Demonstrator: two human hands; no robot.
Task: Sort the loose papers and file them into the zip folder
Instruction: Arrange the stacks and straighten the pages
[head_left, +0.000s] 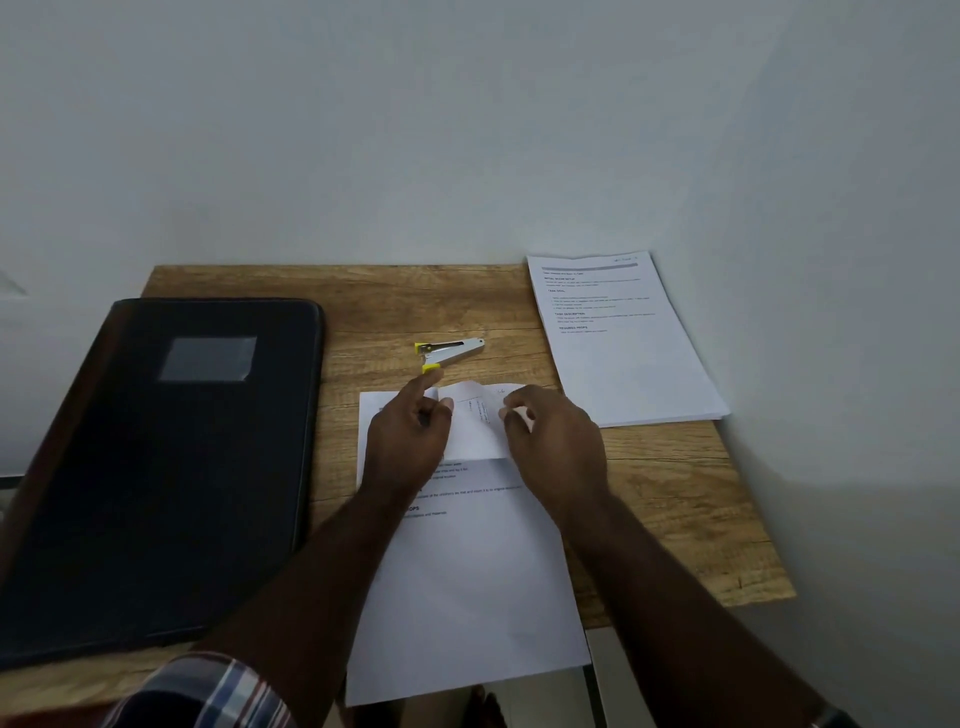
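Observation:
A printed white sheet (467, 582) lies in front of me on the wooden table (675, 509), hanging over its near edge. On its top part sits a small folded paper slip (475, 431). My left hand (410, 436) holds the slip's left edge, index finger stretched toward the stapler. My right hand (550, 436) pinches the slip's right edge with curled fingers. A black zip folder (156, 467) lies shut on the left. A stack of printed papers (623, 338) rests at the table's far right corner.
A small silver and yellow stapler (447, 353) lies just beyond my left index finger. A pale wall rises right behind the table and along its right side. The floor shows below the near edge.

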